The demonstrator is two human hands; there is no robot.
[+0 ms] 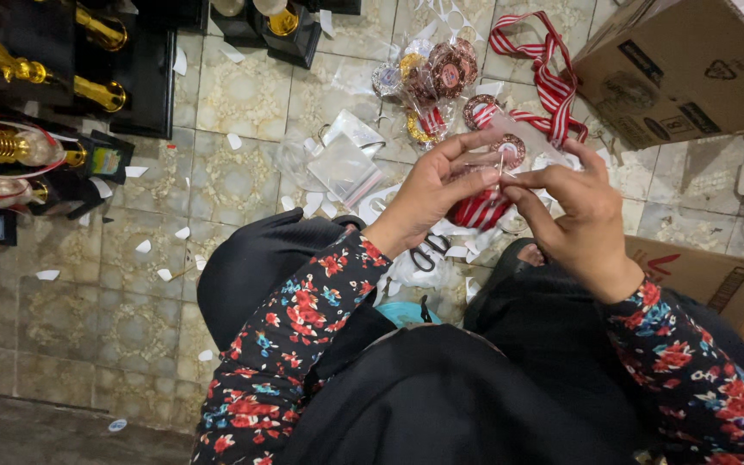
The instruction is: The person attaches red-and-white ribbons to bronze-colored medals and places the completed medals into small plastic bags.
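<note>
My left hand (437,191) and my right hand (572,215) meet over my lap, both pinching a clear plastic sleeve (510,138) with a bronze medal (510,151) in it. A folded red-and-white striped ribbon (478,209) hangs below my fingers. On the tiled floor just beyond lie several more wrapped medals (437,77) and a loose red-and-white ribbon (542,73). Black-handled scissors (429,252) rest under my left wrist.
Gold trophies on black bases (88,60) line the floor at the left. A cardboard box (682,69) stands at the top right, and another box (708,275) sits by my right knee. Empty clear bags (344,164) and white paper scraps litter the tiles.
</note>
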